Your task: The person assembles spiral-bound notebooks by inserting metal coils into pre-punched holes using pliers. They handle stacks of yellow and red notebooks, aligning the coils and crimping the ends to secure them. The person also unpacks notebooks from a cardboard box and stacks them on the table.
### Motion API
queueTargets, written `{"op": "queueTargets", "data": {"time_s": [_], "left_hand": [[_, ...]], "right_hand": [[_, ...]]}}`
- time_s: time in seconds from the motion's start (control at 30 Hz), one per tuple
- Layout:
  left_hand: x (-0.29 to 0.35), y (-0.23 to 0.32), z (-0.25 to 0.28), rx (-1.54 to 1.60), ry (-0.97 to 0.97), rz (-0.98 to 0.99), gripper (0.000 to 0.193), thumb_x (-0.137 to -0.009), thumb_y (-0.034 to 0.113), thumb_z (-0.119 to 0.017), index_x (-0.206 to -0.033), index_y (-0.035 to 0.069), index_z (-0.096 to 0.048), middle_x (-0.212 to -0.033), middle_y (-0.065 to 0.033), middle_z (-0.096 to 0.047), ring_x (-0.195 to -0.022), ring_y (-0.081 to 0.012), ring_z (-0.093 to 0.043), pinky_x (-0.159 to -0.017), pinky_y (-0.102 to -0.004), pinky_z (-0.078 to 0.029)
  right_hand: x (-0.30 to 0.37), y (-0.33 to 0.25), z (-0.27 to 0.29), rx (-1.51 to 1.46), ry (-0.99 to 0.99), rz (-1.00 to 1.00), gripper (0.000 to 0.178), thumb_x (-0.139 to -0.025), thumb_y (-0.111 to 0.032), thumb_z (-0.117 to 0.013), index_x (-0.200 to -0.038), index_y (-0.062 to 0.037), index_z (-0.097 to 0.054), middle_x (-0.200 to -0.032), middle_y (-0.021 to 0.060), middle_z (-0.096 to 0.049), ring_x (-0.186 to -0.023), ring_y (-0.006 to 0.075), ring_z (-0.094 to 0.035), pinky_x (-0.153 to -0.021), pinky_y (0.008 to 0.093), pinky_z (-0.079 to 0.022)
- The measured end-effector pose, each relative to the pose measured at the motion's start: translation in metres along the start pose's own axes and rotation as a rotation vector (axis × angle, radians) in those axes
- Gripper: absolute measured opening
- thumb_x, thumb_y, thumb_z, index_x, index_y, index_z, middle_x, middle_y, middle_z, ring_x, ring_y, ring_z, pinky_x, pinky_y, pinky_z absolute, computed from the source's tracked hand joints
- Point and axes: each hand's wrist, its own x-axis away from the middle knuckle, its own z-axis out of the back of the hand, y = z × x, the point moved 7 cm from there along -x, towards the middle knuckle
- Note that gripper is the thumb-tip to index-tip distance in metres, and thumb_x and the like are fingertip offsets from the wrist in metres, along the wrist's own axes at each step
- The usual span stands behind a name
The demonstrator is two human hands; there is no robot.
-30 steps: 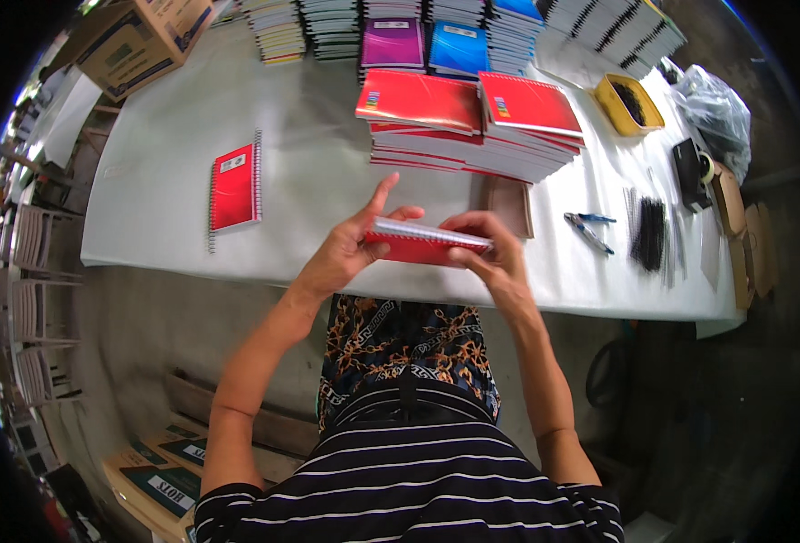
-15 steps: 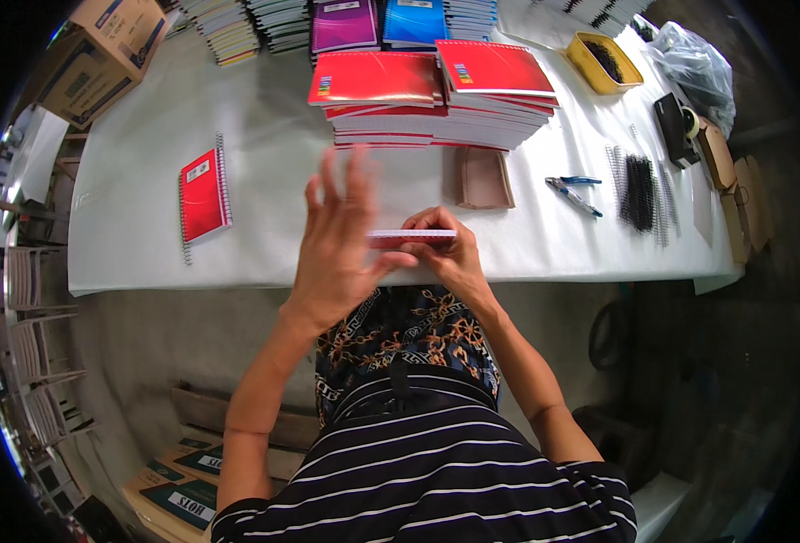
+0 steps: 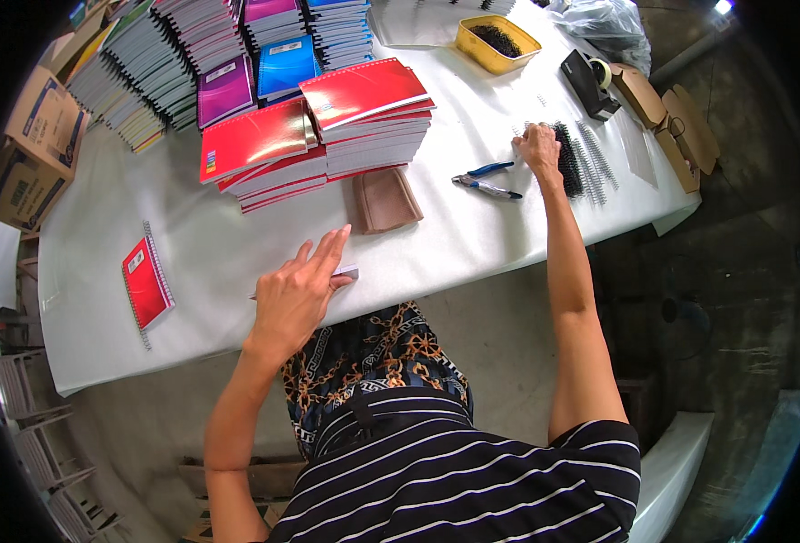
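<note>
My left hand [image 3: 296, 294] is near the table's front edge, holding a thin notebook [image 3: 349, 272] on edge. The fingers stretch along its far side and the thumb lies at the near side; most of the notebook is hidden. My right hand [image 3: 540, 147] reaches to the right, fingers curled down at the left side of a row of spiral binding coils [image 3: 593, 154], black in the middle and pale at the sides. What its fingertips pinch is hidden. Blue-handled pliers [image 3: 487, 184] lie left of that hand. A red notebook [image 3: 147, 282] with a coil through its edge lies at the left.
Stacks of red notebooks [image 3: 364, 95] stand mid-table behind a brown open tray [image 3: 389, 201]. Purple [image 3: 226, 90] and blue notebooks [image 3: 288, 66] rise behind. A yellow tub [image 3: 497, 45] of black bits, a tape dispenser [image 3: 590, 86] and cardboard pieces [image 3: 680, 136] sit at the right.
My right hand has let go of the notebook and moved right to the coils. My left hand keeps the notebook, now lower over the table. The view has turned to the right.
</note>
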Motion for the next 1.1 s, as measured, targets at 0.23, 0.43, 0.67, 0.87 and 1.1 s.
{"op": "queueTargets", "data": {"time_s": [0.23,0.43,0.67,0.87,1.1], "left_hand": [[-0.001,-0.003,0.002,0.072,0.041,0.022,0.064,-0.085,0.039,-0.061,-0.142,0.017,-0.041,-0.126,-0.0050,-0.060,-0.106,-0.0253,-0.063,-0.069,-0.0370,-0.056],[0.002,-0.009,0.000,0.048,-0.008,0.064,0.061,-0.085,0.039,-0.061,-0.138,0.016,-0.045,-0.124,-0.0050,-0.062,-0.106,-0.0289,-0.063,-0.077,-0.0385,-0.055],[-0.004,-0.005,0.003,0.028,0.042,0.015,0.059,-0.084,0.037,-0.063,-0.137,0.016,-0.047,-0.123,-0.0037,-0.063,-0.106,-0.0297,-0.063,-0.088,-0.0398,-0.052],[-0.001,-0.005,0.003,0.030,0.042,0.011,0.061,-0.081,0.033,-0.065,-0.137,0.016,-0.047,-0.122,-0.0026,-0.063,-0.104,-0.0275,-0.063,-0.082,-0.0366,-0.054],[-0.001,-0.009,-0.002,0.021,0.025,0.028,0.060,-0.082,0.031,-0.065,-0.137,0.016,-0.047,-0.123,-0.0021,-0.063,-0.104,-0.0270,-0.063,-0.081,-0.0357,-0.054]], "right_hand": [[-0.008,0.023,-0.002,-0.358,-0.041,-0.018,0.026,-0.086,-0.010,-0.046,-0.108,-0.0055,-0.061,-0.105,0.0249,-0.064,-0.100,0.0407,-0.062,-0.084,0.0489,-0.049],[0.068,-0.137,0.107,-1.015,-0.309,0.380,0.026,-0.080,0.009,-0.061,-0.101,-0.0040,-0.070,-0.095,0.0137,-0.068,-0.084,0.0221,-0.065,-0.071,0.0295,-0.051],[0.168,-0.242,0.134,-1.307,-0.578,0.496,0.016,-0.077,-0.009,-0.074,-0.093,-0.0068,-0.071,-0.075,0.0052,-0.059,-0.069,0.0151,-0.056,-0.062,0.0315,-0.046],[0.172,-0.245,0.129,-1.252,-0.668,0.630,0.013,-0.082,-0.013,-0.072,-0.090,-0.0043,-0.069,-0.072,0.0058,-0.059,-0.070,0.0145,-0.055,-0.062,0.0314,-0.045],[0.173,-0.250,0.146,-1.074,-0.548,0.707,0.015,-0.084,-0.008,-0.066,-0.091,-0.0004,-0.055,-0.087,0.0098,-0.057,-0.077,0.0244,-0.059,-0.068,0.0389,-0.048]]}}
